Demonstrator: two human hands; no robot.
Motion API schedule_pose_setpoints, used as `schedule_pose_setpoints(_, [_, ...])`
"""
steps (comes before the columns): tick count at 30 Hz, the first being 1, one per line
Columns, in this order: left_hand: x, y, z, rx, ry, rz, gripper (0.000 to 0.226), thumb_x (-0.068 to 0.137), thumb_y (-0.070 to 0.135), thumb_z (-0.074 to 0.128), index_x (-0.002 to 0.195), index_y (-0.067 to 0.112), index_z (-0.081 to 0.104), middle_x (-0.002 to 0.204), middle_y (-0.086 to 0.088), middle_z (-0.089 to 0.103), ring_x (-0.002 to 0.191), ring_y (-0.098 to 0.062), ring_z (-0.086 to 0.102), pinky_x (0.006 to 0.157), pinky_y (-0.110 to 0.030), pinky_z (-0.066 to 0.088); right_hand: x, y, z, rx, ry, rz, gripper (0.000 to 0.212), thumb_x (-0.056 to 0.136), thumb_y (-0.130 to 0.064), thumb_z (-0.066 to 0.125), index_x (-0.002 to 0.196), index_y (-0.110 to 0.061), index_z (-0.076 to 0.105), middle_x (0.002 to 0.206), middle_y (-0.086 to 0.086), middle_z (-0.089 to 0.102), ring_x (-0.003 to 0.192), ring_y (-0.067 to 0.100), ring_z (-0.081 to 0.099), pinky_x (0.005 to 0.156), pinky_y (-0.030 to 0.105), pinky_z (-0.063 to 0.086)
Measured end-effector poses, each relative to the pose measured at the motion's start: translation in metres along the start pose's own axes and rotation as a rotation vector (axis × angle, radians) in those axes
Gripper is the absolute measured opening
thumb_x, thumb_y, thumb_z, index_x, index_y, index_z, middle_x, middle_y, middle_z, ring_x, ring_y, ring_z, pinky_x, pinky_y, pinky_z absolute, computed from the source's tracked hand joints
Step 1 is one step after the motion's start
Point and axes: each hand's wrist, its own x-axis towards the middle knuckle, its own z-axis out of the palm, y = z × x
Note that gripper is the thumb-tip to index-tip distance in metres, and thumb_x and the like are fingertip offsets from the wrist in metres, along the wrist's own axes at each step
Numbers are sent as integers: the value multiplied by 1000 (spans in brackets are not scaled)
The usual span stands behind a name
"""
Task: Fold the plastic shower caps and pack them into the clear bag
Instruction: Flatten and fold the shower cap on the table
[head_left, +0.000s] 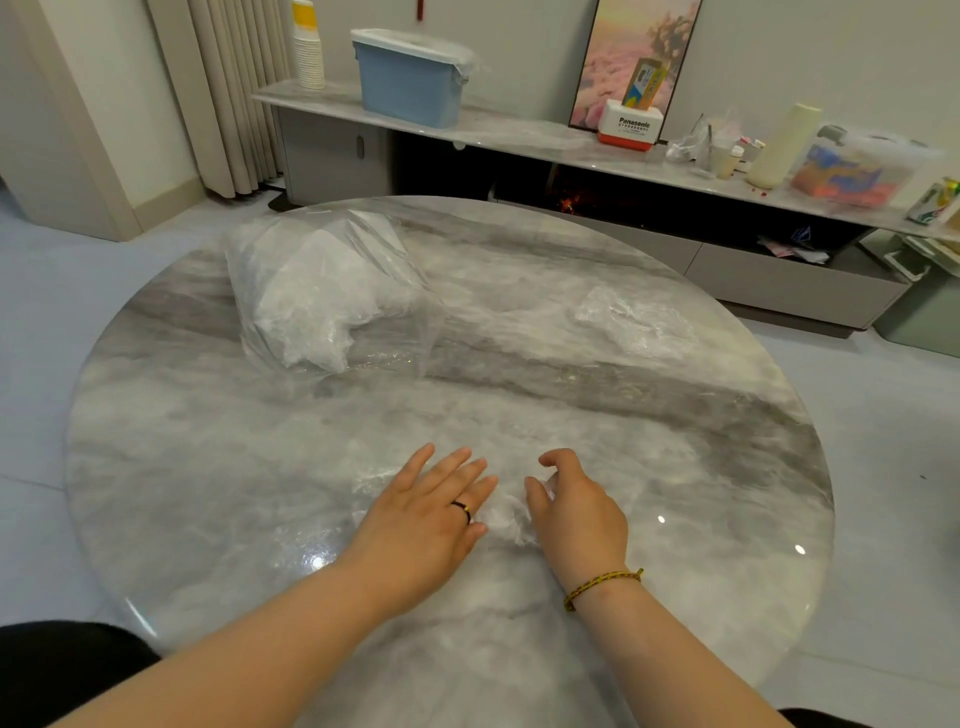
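Observation:
A clear plastic shower cap (501, 517) lies spread on the round marble table (208, 467) near its front edge. My left hand (431, 509) lies flat on the cap's left part with straight fingers. My right hand (574, 506) has its fingers curled around a bunched part of the cap. The clear bag (332, 291) lies at the back left of the table, holding several white folded caps. Another loose shower cap (636, 319) lies crumpled at the back right.
Behind the table runs a low marble cabinet (519, 135) with a blue bin (413, 78), stacked paper cups (307, 47), a white box and clutter. Curtains hang at the back left. Pale floor surrounds the table.

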Motion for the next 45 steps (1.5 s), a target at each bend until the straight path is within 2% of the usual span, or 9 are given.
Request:
schedule_pose_setpoints(3, [2, -2, 6, 5, -129, -80, 81, 98, 42, -6, 108, 13, 70, 113, -3, 67, 108, -17, 63, 107, -31, 10, 0, 1, 14, -156, 311, -200, 31, 78, -22, 49, 102, -10, 65, 96, 6, 68, 90, 28, 65, 76, 38, 52])
schedule_pose_setpoints(9, [8, 0, 13, -79, -203, -121, 106, 52, 58, -28, 147, 15, -10, 154, 4, -18, 136, -5, -24, 102, -24, -24, -12, -11, 31, -330, -45, -364, 50, 78, -40, 33, 105, -20, 70, 117, 1, 66, 112, 22, 60, 107, 37, 7])
schedule_pose_setpoints(17, [11, -2, 15, -119, -231, -138, 141, 20, 65, -54, 147, 19, -13, 154, 7, -16, 122, 4, -28, 103, -24, -22, 3, 4, 28, -221, -309, -311, 139, 29, -74, -45, 149, -23, 4, 156, -6, -7, 142, 7, -11, 102, 23, -22])
schedule_pose_setpoints(21, [11, 0, 10, -161, -241, -162, 123, 43, 79, -39, 147, 20, -11, 154, 7, -16, 138, -4, -20, 105, -25, -20, 2, 2, 23, -167, -342, -277, 106, 55, -70, -16, 148, -23, 6, 156, -6, -5, 143, 7, -9, 106, 21, -17])
schedule_pose_setpoints(26, [13, -1, -10, -183, -249, -195, 69, 92, 54, 37, 148, 25, 11, 156, 8, 8, 142, -10, 7, 112, -24, 7, 10, 10, -2, -210, -131, 15, 59, 90, -45, 45, 141, -20, 28, 143, 0, 35, 133, 20, 28, 108, 32, 19])
schedule_pose_setpoints(32, [16, -2, -25, -333, -175, -300, 54, 92, 50, 45, 139, 26, 35, 131, 12, 49, 120, -8, 45, 91, -21, 37, 16, 17, -14, -155, -256, 103, 12, 90, -24, 46, 91, -21, 58, 116, 3, 56, 115, 26, 41, 91, 29, 32])
schedule_pose_setpoints(37, [12, -1, -23, -552, -309, -428, 62, 80, 47, 64, 133, 28, 39, 93, 14, 51, 98, -8, 54, 78, -20, 40, 17, 7, -10, 399, -188, 23, 34, 86, -7, 54, 58, -23, 44, 62, -8, 48, 66, 12, 47, 65, 20, 37])
schedule_pose_setpoints(42, [13, 1, -22, -536, -341, -458, 56, 80, 39, 68, 128, 20, 47, 98, 7, 57, 101, -16, 56, 77, -23, 43, 14, -4, -19, 696, -159, -39, 25, 83, -2, 61, 68, -22, 55, 76, -12, 56, 75, 4, 52, 62, 2, 39])
schedule_pose_setpoints(45, [13, -2, -18, -652, -268, -476, 20, 82, 29, 68, 86, 11, 61, 65, 10, 44, 67, -15, 51, 54, -17, 32, 12, -4, -18, 695, -94, 3, 22, 84, -12, 65, 99, -23, 54, 105, -11, 53, 100, 7, 47, 80, 12, 36])
